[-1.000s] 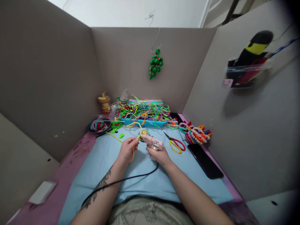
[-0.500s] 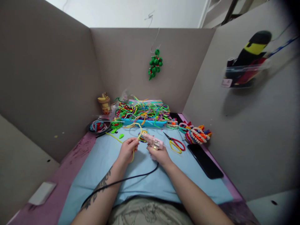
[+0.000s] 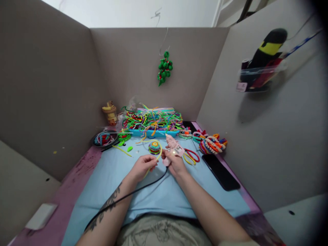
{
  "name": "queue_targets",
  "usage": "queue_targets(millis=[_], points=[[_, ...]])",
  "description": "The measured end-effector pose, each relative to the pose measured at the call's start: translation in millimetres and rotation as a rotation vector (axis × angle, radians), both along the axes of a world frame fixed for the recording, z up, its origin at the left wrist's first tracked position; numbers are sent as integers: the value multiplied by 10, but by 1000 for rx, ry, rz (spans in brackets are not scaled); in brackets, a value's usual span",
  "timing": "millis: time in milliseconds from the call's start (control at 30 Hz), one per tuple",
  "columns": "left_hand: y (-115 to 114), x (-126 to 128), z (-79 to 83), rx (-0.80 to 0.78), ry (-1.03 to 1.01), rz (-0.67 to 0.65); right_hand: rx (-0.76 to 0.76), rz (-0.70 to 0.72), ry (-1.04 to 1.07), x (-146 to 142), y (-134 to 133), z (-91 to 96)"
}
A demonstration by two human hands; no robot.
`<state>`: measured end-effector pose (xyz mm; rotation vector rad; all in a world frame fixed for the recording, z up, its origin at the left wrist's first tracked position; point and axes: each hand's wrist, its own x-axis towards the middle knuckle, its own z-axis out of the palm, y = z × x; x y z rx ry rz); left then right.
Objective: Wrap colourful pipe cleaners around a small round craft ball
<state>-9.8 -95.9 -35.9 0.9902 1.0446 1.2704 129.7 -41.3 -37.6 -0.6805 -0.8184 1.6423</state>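
Observation:
My left hand (image 3: 142, 166) is closed, pinching a yellow pipe cleaner (image 3: 153, 165) that curves up toward a small coiled multicoloured disc (image 3: 154, 147) lying on the blue mat (image 3: 123, 191). My right hand (image 3: 174, 163) grips a pink glue gun (image 3: 173, 147), its nozzle pointing up and away, just right of the disc. A black cord (image 3: 133, 195) runs from the gun back across the mat past my left forearm.
A blue tray piled with coloured pipe cleaners (image 3: 153, 120) stands at the back. Red-handled scissors (image 3: 191, 155), a black phone (image 3: 220, 172) and coiled craft pieces (image 3: 212, 143) lie to the right; a dark dish (image 3: 104, 139) and yellow figure (image 3: 109, 111) to the left. Cardboard walls enclose the desk.
The glue gun has swung from lying over the disc to pointing up and away on its right. The disc now lies uncovered, and my left hand has dropped slightly nearer me.

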Motion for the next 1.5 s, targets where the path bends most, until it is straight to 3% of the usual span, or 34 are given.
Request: queue_targets(millis=[200, 500, 933, 1133, 1500], points=[[2, 25, -29, -2, 174, -113, -22, -10, -19, 12, 43, 15], [56, -16, -35, -19, 331, -8, -66, -207, 17, 189, 208, 77], [36, -224, 97, -8, 516, -110, -77, -393, 95, 523, 443, 126], [30, -333, 185, 7, 581, -37, -60, -482, 125, 715, 576, 114], [41, -539, 161, 21, 722, 52, -35, -568, 180, 822, 671, 101]])
